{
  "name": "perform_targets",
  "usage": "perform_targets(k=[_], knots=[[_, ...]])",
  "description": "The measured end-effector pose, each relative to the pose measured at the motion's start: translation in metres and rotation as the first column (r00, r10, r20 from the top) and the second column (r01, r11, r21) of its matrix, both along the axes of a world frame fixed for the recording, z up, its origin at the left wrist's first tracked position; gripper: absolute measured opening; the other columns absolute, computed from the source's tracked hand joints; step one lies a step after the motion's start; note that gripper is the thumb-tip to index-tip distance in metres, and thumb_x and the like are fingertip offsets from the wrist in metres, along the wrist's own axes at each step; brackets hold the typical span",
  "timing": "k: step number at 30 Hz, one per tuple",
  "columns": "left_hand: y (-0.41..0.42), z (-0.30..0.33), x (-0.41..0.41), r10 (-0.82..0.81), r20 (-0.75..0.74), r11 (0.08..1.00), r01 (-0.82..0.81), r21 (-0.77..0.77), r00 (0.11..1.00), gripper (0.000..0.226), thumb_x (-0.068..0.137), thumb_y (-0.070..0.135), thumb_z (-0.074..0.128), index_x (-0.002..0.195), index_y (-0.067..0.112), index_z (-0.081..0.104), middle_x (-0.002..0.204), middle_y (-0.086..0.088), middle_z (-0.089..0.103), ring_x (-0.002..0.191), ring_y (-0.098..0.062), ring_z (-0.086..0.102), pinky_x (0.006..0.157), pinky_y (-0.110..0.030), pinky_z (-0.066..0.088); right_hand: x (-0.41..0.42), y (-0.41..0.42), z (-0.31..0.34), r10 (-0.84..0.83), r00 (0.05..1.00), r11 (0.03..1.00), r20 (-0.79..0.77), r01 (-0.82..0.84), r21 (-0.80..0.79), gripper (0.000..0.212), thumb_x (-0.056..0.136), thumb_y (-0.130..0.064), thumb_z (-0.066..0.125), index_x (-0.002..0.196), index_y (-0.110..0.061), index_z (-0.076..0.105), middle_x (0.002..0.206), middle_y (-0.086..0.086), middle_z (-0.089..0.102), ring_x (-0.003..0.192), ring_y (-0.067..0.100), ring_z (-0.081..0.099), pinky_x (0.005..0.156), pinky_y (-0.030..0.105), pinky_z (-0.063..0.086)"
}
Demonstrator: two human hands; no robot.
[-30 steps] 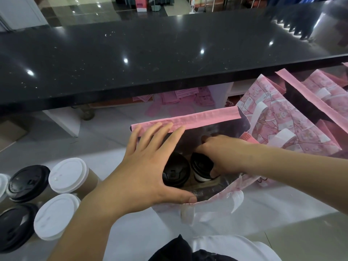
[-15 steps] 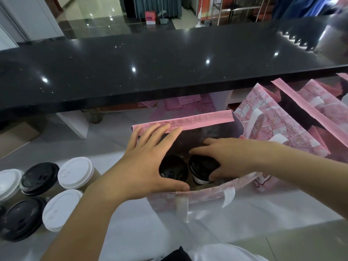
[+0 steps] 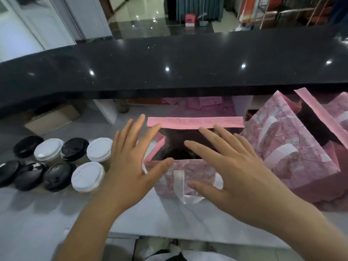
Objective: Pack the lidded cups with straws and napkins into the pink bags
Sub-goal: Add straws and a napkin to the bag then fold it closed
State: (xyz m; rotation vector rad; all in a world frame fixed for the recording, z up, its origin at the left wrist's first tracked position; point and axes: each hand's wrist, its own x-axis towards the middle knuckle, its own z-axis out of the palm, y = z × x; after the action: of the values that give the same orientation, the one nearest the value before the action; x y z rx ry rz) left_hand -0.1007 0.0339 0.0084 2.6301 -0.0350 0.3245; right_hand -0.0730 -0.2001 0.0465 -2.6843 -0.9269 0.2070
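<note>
Both hands have come up out of the open pink bag (image 3: 188, 174): the right hand (image 3: 237, 178) has let go of the black-lidded cup and hovers spread above the bag's mouth, the left hand (image 3: 130, 166) splayed beside it, holding nothing; 2 cups look seated inside, 9 lidded cups (image 3: 87, 176) wait left of the bag

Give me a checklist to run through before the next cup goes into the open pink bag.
1. Left hand free: ok, fingers spread, holding nothing.
2. Right hand free: ok, fingers spread above the bag.
3. Open pink bag mouth open: ok, far rim up.
4. Space left inside the bag: cannot tell, interior dark and hands cover it.
5. Lidded cups available: ok, cluster left of the bag, lids on.
6. Straws and napkins at hand: cannot tell, none visible.
</note>
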Motion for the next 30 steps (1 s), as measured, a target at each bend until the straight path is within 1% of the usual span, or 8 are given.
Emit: perform_targets(k=[3,7,9,11,15,20,26,30], knots=[[-0.007,-0.015,-0.038,0.228,0.009,0.970,-0.226,-0.086,0.974,0.078,0.082,0.072,0.047,0.151,0.044,0.025,0.165,0.015,0.003,0.151,-0.006,-0.007,0.123,-0.049,0.009,0.000,0.016,0.002,0.122,0.992,0.992,0.035,-0.123,0.033,0.069,0.084,-0.073,0.021,0.149,-0.049,0.016,0.167,-0.009,0.008,0.155,0.021,-0.003,0.123,0.051,0.006],[-0.007,-0.030,-0.101,0.414,-0.117,0.904,-0.423,-0.061,0.903,0.078,0.075,0.081,0.040,0.142,0.066,0.001,0.161,0.023,-0.009,0.148,-0.002,-0.018,0.123,-0.045,0.003,-0.009,0.046,-0.006,0.327,0.941,0.940,0.093,-0.334,0.071,0.064,0.088,-0.068,0.035,0.145,-0.038,0.040,0.159,0.003,0.036,0.150,0.033,0.024,0.117,0.056,0.024],[-0.010,-0.029,-0.136,0.535,-0.222,0.837,-0.547,0.008,0.815,0.083,0.066,0.093,0.027,0.139,0.067,-0.005,0.152,0.033,-0.022,0.137,0.011,-0.032,0.122,-0.037,-0.005,-0.019,0.064,-0.014,0.457,0.883,0.881,0.108,-0.466,0.079,0.065,0.087,-0.067,0.039,0.145,-0.037,0.041,0.157,0.005,0.039,0.148,0.036,0.029,0.114,0.059,0.030],[-0.013,-0.031,-0.169,0.641,-0.283,0.753,-0.657,0.048,0.714,0.097,0.058,0.101,0.012,0.144,0.059,-0.001,0.154,0.030,-0.019,0.137,0.011,-0.031,0.123,-0.037,-0.005,-0.033,0.085,-0.020,0.555,0.827,0.822,0.090,-0.561,0.092,0.065,0.085,-0.065,0.045,0.143,-0.036,0.044,0.156,0.006,0.040,0.147,0.038,0.031,0.112,0.062,0.032],[-0.020,-0.045,-0.241,0.727,-0.420,0.615,-0.787,0.047,0.543,0.093,0.065,0.095,0.026,0.146,0.060,-0.005,0.160,0.025,-0.019,0.143,0.004,-0.028,0.124,-0.039,-0.001,-0.074,0.125,-0.040,0.689,0.724,0.721,-0.026,-0.683,0.115,0.067,0.084,-0.067,0.040,0.146,-0.040,0.037,0.159,0.004,0.034,0.150,0.034,0.024,0.116,0.059,0.028],[-0.015,-0.072,-0.329,0.795,-0.445,0.483,-0.874,0.056,0.412,0.101,0.062,0.097,0.026,0.148,0.054,-0.006,0.161,0.022,-0.013,0.147,-0.002,-0.019,0.123,-0.039,-0.001,-0.137,0.159,-0.078,0.730,0.660,0.681,-0.177,-0.724,0.107,0.076,0.082,-0.076,0.026,0.151,-0.050,0.011,0.166,-0.013,-0.003,0.152,0.014,-0.011,0.124,0.046,0.009],[0.016,-0.106,-0.434,0.786,-0.538,0.393,-0.918,0.057,0.304,0.092,0.082,0.076,0.050,0.152,0.045,-0.002,0.163,0.012,-0.013,0.150,-0.014,-0.016,0.121,-0.040,-0.003,-0.221,0.187,-0.115,0.677,0.658,0.703,-0.330,-0.710,0.028,0.073,0.089,-0.075,0.039,0.151,-0.054,0.006,0.165,-0.017,-0.007,0.152,0.010,-0.012,0.125,0.044,0.005],[0.039,-0.130,-0.499,0.770,-0.581,0.346,-0.938,0.034,0.263,0.090,0.086,0.070,0.051,0.153,0.046,-0.005,0.163,0.010,-0.017,0.151,-0.017,-0.016,0.123,-0.041,-0.002,-0.272,0.211,-0.138,0.661,0.651,0.696,-0.373,-0.718,-0.021,0.073,0.087,-0.075,0.039,0.150,-0.055,0.008,0.165,-0.017,-0.008,0.153,0.012,-0.010,0.125,0.046,0.005]])
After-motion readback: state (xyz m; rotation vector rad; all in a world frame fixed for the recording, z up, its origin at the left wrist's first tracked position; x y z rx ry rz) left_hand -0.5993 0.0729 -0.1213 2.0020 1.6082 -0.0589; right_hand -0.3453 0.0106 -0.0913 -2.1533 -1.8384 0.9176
